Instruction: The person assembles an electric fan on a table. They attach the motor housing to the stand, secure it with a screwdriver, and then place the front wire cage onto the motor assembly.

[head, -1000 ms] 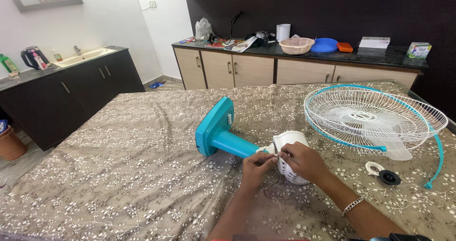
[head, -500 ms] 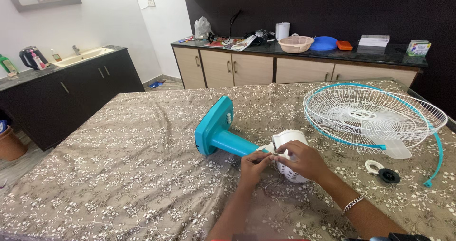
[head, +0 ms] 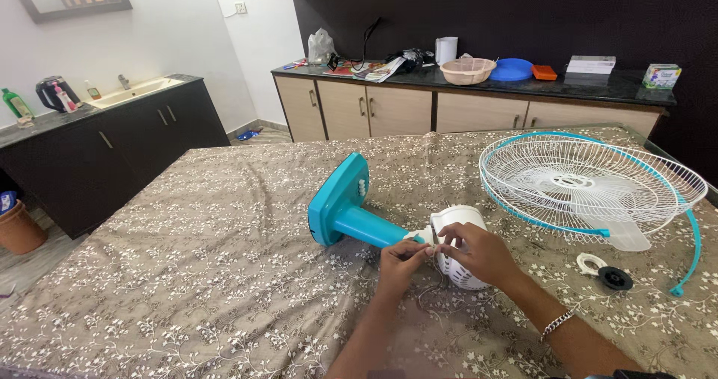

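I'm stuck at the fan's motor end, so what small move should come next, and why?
Probably steady the white vented motor housing with the right hand while the left hand keeps pinching at the neck joint: both hands' fingertips meet there, and the housing lies loose on the tablecloth.

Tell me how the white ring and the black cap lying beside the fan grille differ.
The white ring is pale and open through its middle, showing the tablecloth; the black cap is dark and looks filled in. The white ring lies nearer the fan grille; the black cap lies nearer the person. Both are small, round, flat on the cloth, close together, and clear of the right hand on the white motor housing.
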